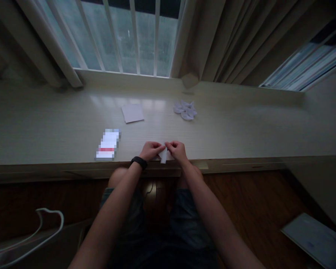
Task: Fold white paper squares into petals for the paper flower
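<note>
A small folded white paper piece (pixel 164 155) is pinched between both of my hands at the front edge of the pale desk (pixel 240 130). My left hand (pixel 151 150), with a black band on its wrist, grips the paper's left side with closed fingers. Fingers of my right hand (pixel 177 149) are also closed, pinching the paper's top right. The paper's lower end hangs just over the desk edge.
A square white sheet (pixel 132 113) lies farther back on the desk. A cluster of folded white paper shapes (pixel 185 110) sits to its right. A blurred white rectangle (pixel 108 144) lies left of my hands. Window bars and curtains stand behind; a bag (pixel 25 239) is on the floor.
</note>
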Demonstrator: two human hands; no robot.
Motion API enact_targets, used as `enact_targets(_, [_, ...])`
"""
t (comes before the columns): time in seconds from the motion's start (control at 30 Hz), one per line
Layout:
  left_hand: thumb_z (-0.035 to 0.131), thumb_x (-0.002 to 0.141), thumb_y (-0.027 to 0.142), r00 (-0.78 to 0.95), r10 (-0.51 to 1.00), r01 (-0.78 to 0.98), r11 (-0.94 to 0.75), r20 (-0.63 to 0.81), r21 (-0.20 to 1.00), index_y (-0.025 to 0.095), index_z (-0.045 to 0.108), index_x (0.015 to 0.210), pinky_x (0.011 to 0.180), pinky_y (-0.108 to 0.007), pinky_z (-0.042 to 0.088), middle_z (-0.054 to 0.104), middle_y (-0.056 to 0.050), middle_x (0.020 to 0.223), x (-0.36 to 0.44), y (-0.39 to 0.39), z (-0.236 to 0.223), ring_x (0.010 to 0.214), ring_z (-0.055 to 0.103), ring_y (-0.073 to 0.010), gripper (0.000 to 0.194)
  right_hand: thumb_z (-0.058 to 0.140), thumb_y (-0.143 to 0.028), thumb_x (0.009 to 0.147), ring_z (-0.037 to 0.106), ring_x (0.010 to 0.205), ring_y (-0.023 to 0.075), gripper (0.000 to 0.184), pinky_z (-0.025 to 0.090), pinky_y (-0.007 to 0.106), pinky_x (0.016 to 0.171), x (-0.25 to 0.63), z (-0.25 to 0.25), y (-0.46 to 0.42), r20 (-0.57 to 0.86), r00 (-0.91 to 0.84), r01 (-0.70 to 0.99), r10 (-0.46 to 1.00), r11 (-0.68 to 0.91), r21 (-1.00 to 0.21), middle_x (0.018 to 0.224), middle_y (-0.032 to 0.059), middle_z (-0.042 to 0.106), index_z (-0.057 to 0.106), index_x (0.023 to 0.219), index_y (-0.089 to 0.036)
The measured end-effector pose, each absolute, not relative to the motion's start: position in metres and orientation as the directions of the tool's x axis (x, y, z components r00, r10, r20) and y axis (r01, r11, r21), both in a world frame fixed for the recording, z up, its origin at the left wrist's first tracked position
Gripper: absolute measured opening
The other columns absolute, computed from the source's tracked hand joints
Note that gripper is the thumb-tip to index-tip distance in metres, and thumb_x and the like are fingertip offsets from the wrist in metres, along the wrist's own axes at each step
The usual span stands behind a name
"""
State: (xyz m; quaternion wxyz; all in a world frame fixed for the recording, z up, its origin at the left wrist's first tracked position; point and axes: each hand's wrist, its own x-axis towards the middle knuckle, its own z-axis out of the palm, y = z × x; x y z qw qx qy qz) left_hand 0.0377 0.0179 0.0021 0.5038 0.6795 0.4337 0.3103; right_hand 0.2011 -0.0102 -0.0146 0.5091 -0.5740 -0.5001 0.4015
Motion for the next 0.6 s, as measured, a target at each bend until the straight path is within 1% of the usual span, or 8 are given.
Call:
enact_targets(0.1, [0.063, 0.074, 0.052, 0.412, 0.911, 0.273, -0.119, -0.004, 0.955, 0.009, 0.071, 0.070, 0.047, -0.022, 0.030, 0.056, 0.000, 0.054, 0.038, 0.019, -0.001, 0.051, 0.044, -0.0095, 0.044, 0.065, -0.059, 0.071, 0.039, 0.044, 0.0096, 0.044, 0.030, 0.025, 0.044, 0.201, -0.012, -0.011, 0.034, 0.158, 0.151, 0.987, 0.010, -0.988, 0.048, -0.0026, 0.049, 0.056, 0.058, -0.018])
enact_targets(0.2, [0.060, 0.075, 0.052, 0.376, 0.927, 0.233, -0.079, -0.015, 0.969, 0.009, 0.073, 0.078, 0.049, -0.022, 0.034, 0.062, -0.003, 0.060, 0.039, 0.020, -0.006, 0.053, 0.049, -0.0113, 0.045, 0.064, -0.062, 0.071, 0.038, 0.043, 0.0093, 0.045, 0.029, 0.024, 0.043, 0.202, -0.009, -0.012, -0.003, 0.078, 0.122, 0.997, -0.012, -0.992, 0.048, -0.0035, 0.048, 0.058, 0.063, -0.018])
enact_targets(0.27, [0.059, 0.076, 0.053, 0.355, 0.935, 0.225, -0.056, -0.028, 0.973, 0.009, 0.072, 0.081, 0.049, -0.022, 0.037, 0.064, -0.004, 0.064, 0.039, 0.021, -0.009, 0.054, 0.051, -0.0125, 0.046, 0.066, -0.061, 0.070, 0.039, 0.045, 0.0094, 0.044, 0.029, 0.024, 0.043, 0.203, -0.008, -0.013, -0.001, 0.040, 0.137, 0.999, -0.006, -0.991, 0.048, -0.0036, 0.048, 0.060, 0.064, -0.018])
enact_targets(0.33, [0.057, 0.077, 0.053, 0.346, 0.938, 0.252, -0.076, -0.016, 0.965, 0.010, 0.072, 0.080, 0.050, -0.023, 0.038, 0.064, -0.003, 0.063, 0.039, 0.022, -0.011, 0.055, 0.052, -0.0131, 0.046, 0.068, -0.059, 0.069, 0.040, 0.047, 0.0096, 0.043, 0.030, 0.024, 0.045, 0.203, -0.009, -0.013, 0.020, 0.038, 0.163, 0.999, 0.014, -0.986, 0.049, -0.0032, 0.049, 0.060, 0.062, -0.017])
enact_targets(0.4, [0.055, 0.079, 0.053, 0.342, 0.939, 0.286, -0.130, 0.026, 0.950, 0.011, 0.071, 0.077, 0.052, -0.023, 0.038, 0.063, -0.003, 0.063, 0.039, 0.024, -0.010, 0.058, 0.052, -0.0132, 0.045, 0.068, -0.056, 0.070, 0.041, 0.050, 0.0096, 0.042, 0.031, 0.024, 0.047, 0.204, -0.011, -0.012, 0.034, 0.043, 0.173, 0.998, 0.026, -0.984, 0.051, -0.0027, 0.051, 0.060, 0.062, -0.016])
enact_targets(0.47, [0.056, 0.079, 0.052, 0.336, 0.939, 0.281, -0.167, 0.066, 0.945, 0.012, 0.071, 0.077, 0.054, -0.023, 0.038, 0.064, -0.003, 0.065, 0.039, 0.025, -0.008, 0.061, 0.052, -0.0131, 0.042, 0.069, -0.055, 0.070, 0.042, 0.051, 0.0095, 0.040, 0.033, 0.023, 0.049, 0.205, -0.013, -0.011, 0.036, 0.034, 0.170, 0.999, 0.029, -0.985, 0.055, -0.0021, 0.053, 0.061, 0.062, -0.016])
enact_targets(0.53, [0.061, 0.076, 0.051, 0.330, 0.941, 0.254, -0.161, 0.071, 0.954, 0.013, 0.071, 0.077, 0.056, -0.023, 0.039, 0.065, -0.003, 0.067, 0.040, 0.025, -0.005, 0.062, 0.052, -0.0126, 0.039, 0.070, -0.054, 0.069, 0.043, 0.052, 0.0095, 0.040, 0.034, 0.023, 0.051, 0.206, -0.013, -0.011, 0.033, 0.005, 0.169, 0.999, 0.032, -0.985, 0.057, -0.0017, 0.055, 0.061, 0.063, -0.016])
enact_targets(0.6, [0.064, 0.074, 0.050, 0.320, 0.946, 0.226, -0.124, 0.047, 0.966, 0.013, 0.070, 0.075, 0.055, -0.022, 0.038, 0.065, -0.003, 0.066, 0.040, 0.024, -0.003, 0.060, 0.051, -0.0117, 0.038, 0.070, -0.054, 0.069, 0.045, 0.054, 0.0098, 0.039, 0.035, 0.023, 0.052, 0.206, -0.010, -0.011, 0.037, -0.026, 0.173, 0.999, 0.041, -0.984, 0.059, -0.0012, 0.056, 0.063, 0.065, -0.016])
